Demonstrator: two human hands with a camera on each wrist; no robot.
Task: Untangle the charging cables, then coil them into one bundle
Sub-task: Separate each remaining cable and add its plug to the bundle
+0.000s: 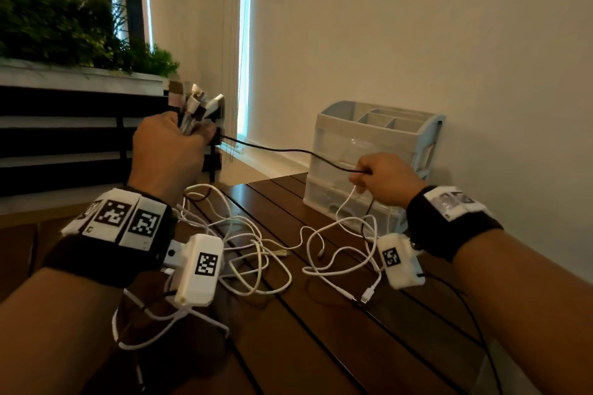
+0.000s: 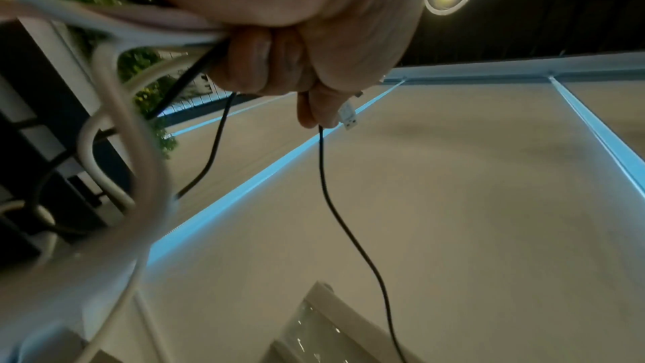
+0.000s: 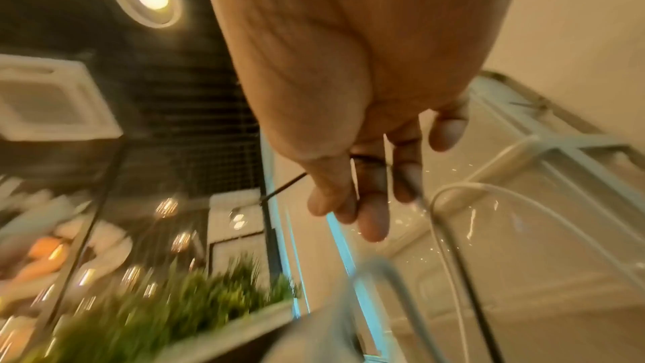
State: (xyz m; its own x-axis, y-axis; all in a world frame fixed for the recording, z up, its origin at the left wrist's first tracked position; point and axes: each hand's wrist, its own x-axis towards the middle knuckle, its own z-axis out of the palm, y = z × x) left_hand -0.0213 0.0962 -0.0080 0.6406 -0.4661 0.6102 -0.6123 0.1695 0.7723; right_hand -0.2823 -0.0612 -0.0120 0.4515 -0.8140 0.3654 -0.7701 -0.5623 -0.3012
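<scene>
while white cables point(image 1: 256, 253) sprawl tangled across the slatted table point(image 1: 321, 346), left hand point(image 1: 167, 151) at 10 o'clock fists their plug ends point(image 1: 199, 102); black cable point(image 1: 288, 151) stretches toward 3 o'clock, pinched by right hand point(image 1: 388, 179).

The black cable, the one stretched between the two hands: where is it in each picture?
Head view: the black cable runs across the middle, from the left hand to the right hand.
Left wrist view: it hangs down from the fingers in the middle.
Right wrist view: it passes through the fingers, blurred.
Shared landmark: the plastic drawer box, at the bottom of the left wrist view and on the right in the right wrist view.
</scene>
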